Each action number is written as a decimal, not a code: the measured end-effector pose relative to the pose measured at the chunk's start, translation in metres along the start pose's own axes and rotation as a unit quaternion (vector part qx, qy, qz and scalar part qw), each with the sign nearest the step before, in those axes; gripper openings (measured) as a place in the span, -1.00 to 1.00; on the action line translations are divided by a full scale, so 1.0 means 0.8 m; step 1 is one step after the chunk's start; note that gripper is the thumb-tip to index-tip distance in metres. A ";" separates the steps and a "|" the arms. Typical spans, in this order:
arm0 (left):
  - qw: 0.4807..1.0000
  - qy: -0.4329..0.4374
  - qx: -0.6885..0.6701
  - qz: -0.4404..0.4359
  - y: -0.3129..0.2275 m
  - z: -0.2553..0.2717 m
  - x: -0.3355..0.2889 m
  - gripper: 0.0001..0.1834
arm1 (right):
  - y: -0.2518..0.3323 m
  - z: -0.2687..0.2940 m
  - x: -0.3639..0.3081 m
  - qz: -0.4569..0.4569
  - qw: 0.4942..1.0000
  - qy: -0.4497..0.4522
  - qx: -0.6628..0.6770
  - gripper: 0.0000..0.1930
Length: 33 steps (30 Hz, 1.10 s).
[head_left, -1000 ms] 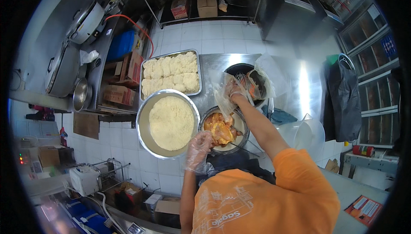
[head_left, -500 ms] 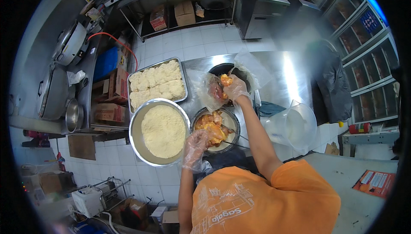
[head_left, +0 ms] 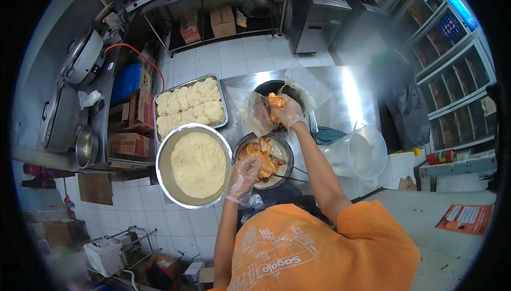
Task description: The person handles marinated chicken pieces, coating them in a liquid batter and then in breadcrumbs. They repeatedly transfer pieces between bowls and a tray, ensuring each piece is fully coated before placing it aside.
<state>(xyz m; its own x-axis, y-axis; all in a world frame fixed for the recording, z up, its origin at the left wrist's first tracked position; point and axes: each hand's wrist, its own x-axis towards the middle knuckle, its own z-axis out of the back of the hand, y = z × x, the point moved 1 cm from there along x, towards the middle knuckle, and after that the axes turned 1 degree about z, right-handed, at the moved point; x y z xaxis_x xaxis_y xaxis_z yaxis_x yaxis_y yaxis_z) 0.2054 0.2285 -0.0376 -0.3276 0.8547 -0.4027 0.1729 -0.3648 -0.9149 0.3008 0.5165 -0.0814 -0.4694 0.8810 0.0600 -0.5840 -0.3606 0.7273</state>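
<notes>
Both my hands wear clear plastic gloves. My left hand [head_left: 244, 176] is closed on a piece of orange marinated raw chicken [head_left: 266, 164] over the near dark-rimmed tub [head_left: 290, 159]. Pale liquid and more chicken lie in that tub, and a thin dark rod leans over its edge. Farther off, my right hand [head_left: 289, 112] grips another orange chicken piece [head_left: 276, 101] above a black bucket [head_left: 269, 87] lined with a clear plastic bag [head_left: 307, 86]. More meat shows through the bag beside that hand. Left of the tub stands a steel bowl [head_left: 161, 169] of pale yellow flour.
A metal tray [head_left: 225, 104] of breaded pieces sits behind the bowl. At my right are a translucent plastic jug [head_left: 367, 155] and a dark green cloth [head_left: 329, 135]. Cookers [head_left: 61, 115] line the left counter; a glass-door fridge [head_left: 458, 72] stands at the far right.
The whole view has shifted slightly. My right hand still grips its chicken piece above the bucket, and my left still holds chicken over the tub.
</notes>
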 end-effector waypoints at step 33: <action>0.983 -0.103 0.073 -0.131 0.016 -0.019 0.024 -0.65 | 0.041 -0.003 -0.216 -0.133 0.843 0.142 0.502 -0.55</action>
<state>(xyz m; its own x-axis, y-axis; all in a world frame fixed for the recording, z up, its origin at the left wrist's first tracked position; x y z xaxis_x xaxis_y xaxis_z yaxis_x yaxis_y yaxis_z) 0.2152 0.2460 -0.0566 -0.5275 0.8387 -0.1349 -0.0739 -0.2035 -0.9763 0.3608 0.3516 -0.0697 -0.6329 0.7299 -0.2584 0.0942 0.4038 0.9100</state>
